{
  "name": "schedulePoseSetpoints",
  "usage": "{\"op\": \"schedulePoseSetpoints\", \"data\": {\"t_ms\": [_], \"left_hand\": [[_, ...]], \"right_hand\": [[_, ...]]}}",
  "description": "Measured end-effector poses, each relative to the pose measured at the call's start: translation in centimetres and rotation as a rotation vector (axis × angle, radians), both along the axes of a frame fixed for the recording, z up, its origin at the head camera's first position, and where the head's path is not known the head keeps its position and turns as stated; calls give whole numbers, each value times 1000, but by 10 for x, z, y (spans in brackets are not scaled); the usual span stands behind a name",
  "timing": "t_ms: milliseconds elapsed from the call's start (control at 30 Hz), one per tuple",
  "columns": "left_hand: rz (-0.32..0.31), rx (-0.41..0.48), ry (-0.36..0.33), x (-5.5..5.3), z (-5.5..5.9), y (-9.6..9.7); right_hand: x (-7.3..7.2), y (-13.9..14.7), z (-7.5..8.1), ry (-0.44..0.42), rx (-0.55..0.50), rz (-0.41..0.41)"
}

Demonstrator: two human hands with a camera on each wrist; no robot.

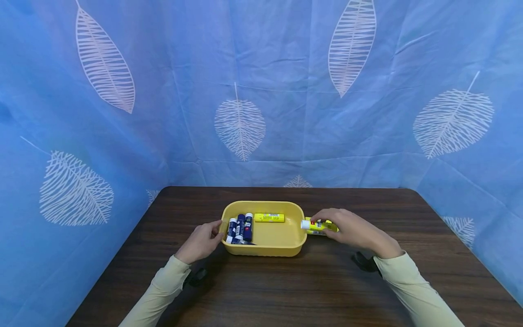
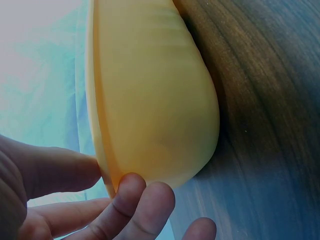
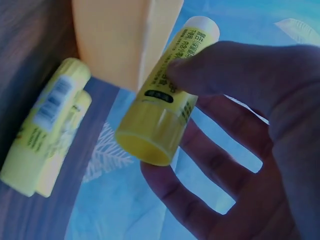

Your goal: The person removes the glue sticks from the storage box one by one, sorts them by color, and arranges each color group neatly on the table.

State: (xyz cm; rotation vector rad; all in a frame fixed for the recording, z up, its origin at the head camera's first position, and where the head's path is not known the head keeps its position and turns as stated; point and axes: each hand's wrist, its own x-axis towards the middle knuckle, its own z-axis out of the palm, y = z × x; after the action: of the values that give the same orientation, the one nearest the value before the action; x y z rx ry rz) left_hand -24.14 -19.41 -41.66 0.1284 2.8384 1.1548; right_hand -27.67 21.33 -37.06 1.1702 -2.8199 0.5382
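Observation:
A yellow plastic basket (image 1: 265, 251) stands on the table, with my left hand (image 1: 203, 241) pinching its left rim between thumb and fingers. In my right hand (image 1: 352, 229) I hold a yellow glue stick (image 3: 167, 90) with a white cap, raised close to the basket's right rim. Two more yellow glue sticks (image 3: 47, 120) lie side by side on the table below that hand, partly hidden by it in the head view. Inside the basket, several dark blue glue sticks (image 1: 248, 227) are grouped at the left. One yellow glue stick (image 1: 269, 218) lies along the back wall.
The dark wooden table (image 1: 282, 290) extends around the basket. Behind it and along the sides hangs a blue cloth (image 1: 286, 127) with white leaf prints. A black strap with a camera (image 1: 365, 262) sits at my right wrist, another (image 1: 197, 277) at my left.

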Motion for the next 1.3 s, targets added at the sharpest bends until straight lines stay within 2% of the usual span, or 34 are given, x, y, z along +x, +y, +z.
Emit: {"op": "schedulePoseSetpoints", "data": {"t_ms": [200,433,967,1300], "left_hand": [[-5,-2,6,1,2,1],[1,-7,-1,1,1,0],[-5,-14,7,0,0,0],[-4,-14,13,1,0,0]], "right_hand": [[4,11,-10,17,7,-35],[3,16,-23,-24,41,-75],[-4,14,-42,-7,79,-23],[-5,8,-52,-33,101,-7]]}}
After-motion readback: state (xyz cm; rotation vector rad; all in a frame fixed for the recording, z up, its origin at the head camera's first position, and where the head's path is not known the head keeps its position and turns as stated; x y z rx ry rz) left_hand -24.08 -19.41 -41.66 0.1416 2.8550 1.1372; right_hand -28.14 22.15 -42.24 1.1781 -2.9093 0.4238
